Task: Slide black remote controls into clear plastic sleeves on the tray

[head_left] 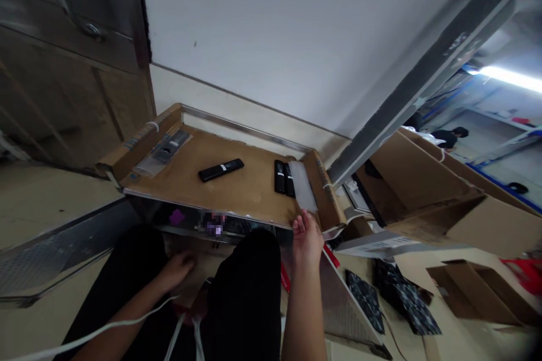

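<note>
My right hand (307, 237) is at the front right edge of a cardboard-lined tray table (254, 203), fingers loosely bent and apart, with nothing visible in them. Just beyond its fingertips lies a translucent plastic sleeve (302, 186). Left of the sleeve, two slim black oblong objects (280, 176) lie side by side, each with a small white label. A similar black oblong object (221, 170) rests alone, slanted, near the middle. My left hand (178, 269) hangs low between my knees, below the tray, its fingers curled in shadow; nothing shows in it.
Clear plastic bags with dark contents (167, 150) lie at the tray's left. Cardboard side walls (325, 189) border it. Below is a shelf with a purple item (176, 216). Large open cartons (423, 180) stand right. A white cord (122, 322) crosses my left arm.
</note>
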The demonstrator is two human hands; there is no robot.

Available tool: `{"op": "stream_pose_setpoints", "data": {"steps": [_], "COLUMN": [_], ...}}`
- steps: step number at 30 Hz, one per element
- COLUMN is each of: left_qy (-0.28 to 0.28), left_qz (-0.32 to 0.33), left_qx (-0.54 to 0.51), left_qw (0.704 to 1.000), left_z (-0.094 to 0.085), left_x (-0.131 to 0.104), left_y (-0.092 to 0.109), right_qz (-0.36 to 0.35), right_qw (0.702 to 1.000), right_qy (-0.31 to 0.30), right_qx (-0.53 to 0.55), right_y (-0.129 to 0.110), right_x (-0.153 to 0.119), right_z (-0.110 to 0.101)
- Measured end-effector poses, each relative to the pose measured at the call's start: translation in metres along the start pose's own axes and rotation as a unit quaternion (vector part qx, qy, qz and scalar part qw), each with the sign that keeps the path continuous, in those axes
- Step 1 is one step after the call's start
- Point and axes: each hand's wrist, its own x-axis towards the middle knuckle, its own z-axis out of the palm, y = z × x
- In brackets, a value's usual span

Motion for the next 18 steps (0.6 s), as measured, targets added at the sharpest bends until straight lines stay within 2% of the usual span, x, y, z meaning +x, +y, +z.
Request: {"op": "stream_pose_setpoints", "data": {"steps": [4,7,13,18], "left_qy": [-0.028,-0.033,-0.075,-0.078], "left_qz": [0.017,0.028,0.046,0.034], "left_qx": [0.035,0.046,0.07,0.072], "left_qw": [0.999,0.998,0.994,0.994], "left_z": [0.005,0.008,0.016,0.016], "left_x": [0.0,0.001,-0.006,-0.013], "left_y": [-0.013,-0.022,-0.02,-0.013], "right_qz": [-0.044,-0.042,0.028,0.07], "right_qw": [0.999,0.996,0.994,0.993], "right_qy": [-0.029,-0.061,-0.077,-0.053], "right_qx": [-0.011,-0.049,-0.076,-0.073], "right_y": [0.021,0.021,0.003,-0.005], "right_x": [-0.008,0.002,0.026,0.033], "right_z": [0.002,0.012,0.031,0.035]}}
